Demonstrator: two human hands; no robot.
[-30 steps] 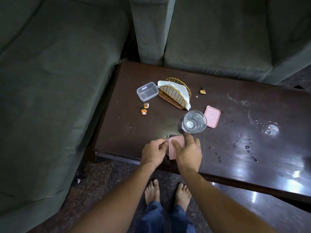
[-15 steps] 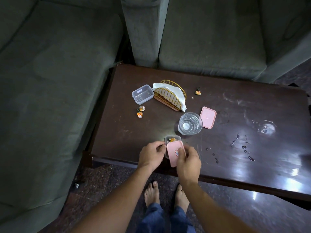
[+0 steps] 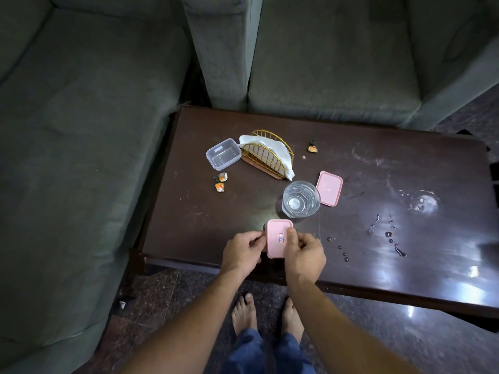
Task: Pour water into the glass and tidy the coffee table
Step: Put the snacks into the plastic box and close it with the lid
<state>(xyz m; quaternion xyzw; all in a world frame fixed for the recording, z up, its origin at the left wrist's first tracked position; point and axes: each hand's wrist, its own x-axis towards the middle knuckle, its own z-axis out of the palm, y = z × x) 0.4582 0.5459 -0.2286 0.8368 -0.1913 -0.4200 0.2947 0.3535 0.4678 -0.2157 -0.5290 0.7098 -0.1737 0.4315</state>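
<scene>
Lid: the pink lid (image 3: 278, 233) now lies square over the small box (image 3: 265, 228) and hides what is inside. Half a second ago it sat skewed, with the box's far end open and wrapped sweets showing.
Left hand (image 3: 243, 252): fingers curled, with thumb and fingertips pinching the box's left side, much as before.
Right hand (image 3: 306, 252): thumb pressed on top of the lid beside its sticker, fingers curled at its right edge. A second ago this hand covered most of the lid.
Glass (image 3: 301, 200): upright with water in it, just above the box in the frame and not touching it, in the same spot as before.
Spare lid (image 3: 329, 192): pink and flat, just right of the glass.
Clear container (image 3: 223, 154): lidless, against the left end of the napkin holder (image 3: 266, 159), a gold wire arch with a white napkin.
Sweets: two wrapped ones (image 3: 222, 177) (image 3: 219, 187) lie below the clear container, and a third (image 3: 312, 148) lies right of the holder.
Spilled water: drops (image 3: 388, 234) right of the hands and a puddle (image 3: 421, 203) further right.
In the way: the glass stands between the box and the napkin holder.
Coffee table (image 3: 189, 211): dark wood.
Sofa (image 3: 81, 130): grey-green, along the table's upper and left sides.
</scene>
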